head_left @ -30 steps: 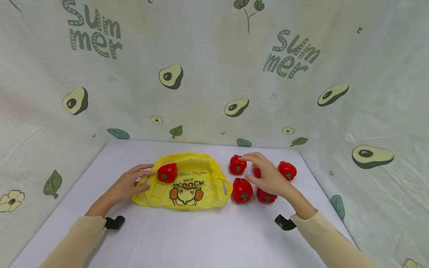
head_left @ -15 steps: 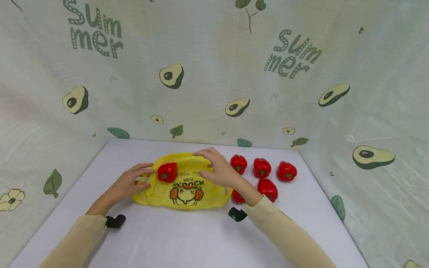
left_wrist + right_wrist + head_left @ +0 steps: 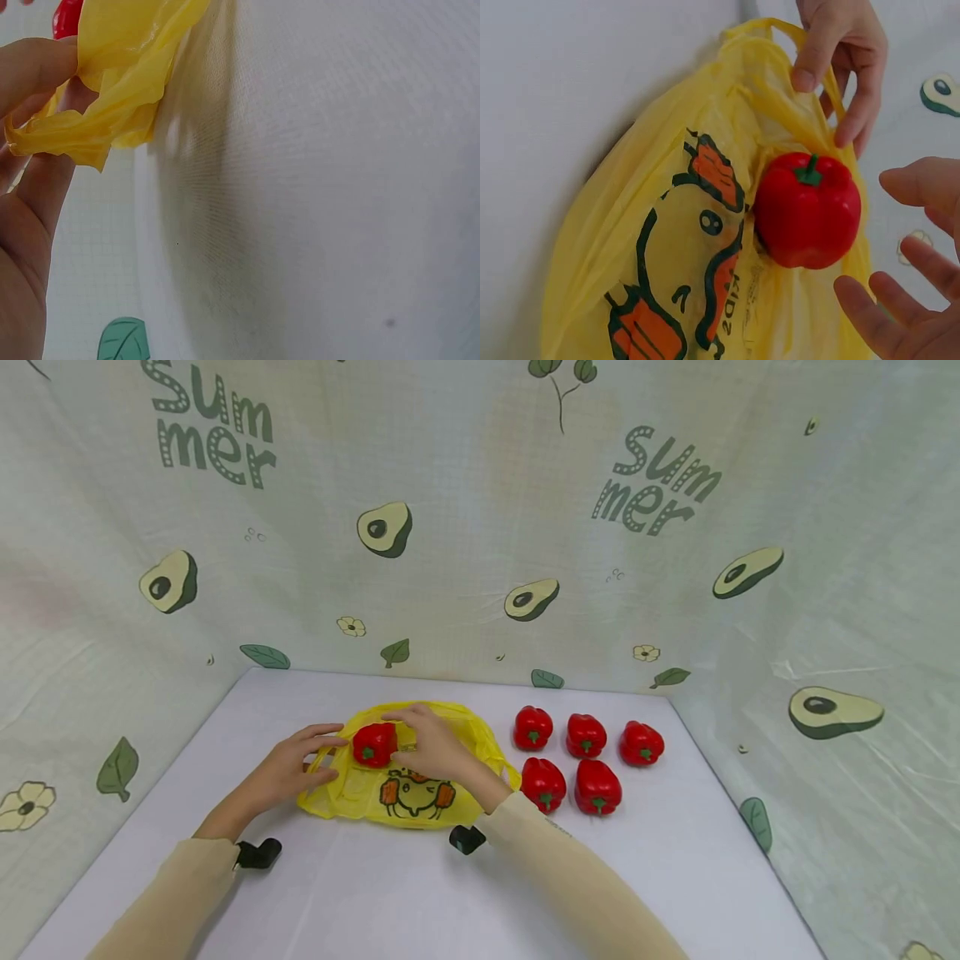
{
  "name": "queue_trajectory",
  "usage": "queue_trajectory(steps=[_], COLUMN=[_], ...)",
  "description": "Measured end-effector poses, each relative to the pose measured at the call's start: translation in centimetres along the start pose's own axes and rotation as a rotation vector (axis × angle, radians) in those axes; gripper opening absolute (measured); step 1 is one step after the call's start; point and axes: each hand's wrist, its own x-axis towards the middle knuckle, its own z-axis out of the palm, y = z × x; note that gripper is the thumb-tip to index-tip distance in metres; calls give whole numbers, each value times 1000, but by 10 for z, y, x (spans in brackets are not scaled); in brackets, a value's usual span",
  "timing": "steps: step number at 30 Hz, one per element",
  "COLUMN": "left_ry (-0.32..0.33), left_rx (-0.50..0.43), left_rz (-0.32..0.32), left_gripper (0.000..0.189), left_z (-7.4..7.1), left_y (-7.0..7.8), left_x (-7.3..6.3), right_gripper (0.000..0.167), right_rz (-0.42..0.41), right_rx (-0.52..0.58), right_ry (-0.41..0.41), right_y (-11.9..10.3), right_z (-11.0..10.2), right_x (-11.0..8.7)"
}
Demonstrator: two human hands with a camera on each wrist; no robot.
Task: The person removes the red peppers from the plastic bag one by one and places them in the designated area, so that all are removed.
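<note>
A yellow plastic bag (image 3: 352, 797) with a printed cartoon face lies mouth-up on the white table, and a red bell pepper (image 3: 372, 747) with a green stem rests inside its left part. My left hand (image 3: 288, 767) grips the bag's left handle; in the left wrist view yellow plastic (image 3: 124, 56) runs between its thumb and fingers. Over the bag, my right hand (image 3: 438, 747) reaches toward that pepper, thumb and fingers spread. In the right wrist view, a gap shows between its fingertips (image 3: 851, 292) and the pepper (image 3: 808, 214).
Several more red bell peppers stand in two rows right of the bag, among them a front one (image 3: 597, 787) and a back one (image 3: 641, 743). A printed cloth (image 3: 450, 585) walls the table (image 3: 360, 893) at the back and sides.
My right hand has moved left from above the loose peppers, across the bag, to the pepper inside it. My left hand stays at the bag's handle.
</note>
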Motion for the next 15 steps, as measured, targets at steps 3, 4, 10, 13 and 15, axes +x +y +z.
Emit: queue_trajectory(steps=[3,4,10,13,15], left_ry=[2,5,20,17,17], left_rx=[1,1,8,3,1], left_rz=[4,7,28,34,36], left_gripper=[51,51,51,51,51], left_z=[-1,-1,0,0,1], left_y=[0,0,-2,-2,-3], left_x=[0,0,0,0,0], right_gripper=[60,60,58,57,57], right_rz=[8,10,31,51,62], right_rx=[4,2,-53,-84,-102], right_ry=[-10,-11,-19,-19,-14], right_y=[-2,-2,-3,-2,0], right_z=[7,9,19,24,27], right_x=[8,10,22,27,30])
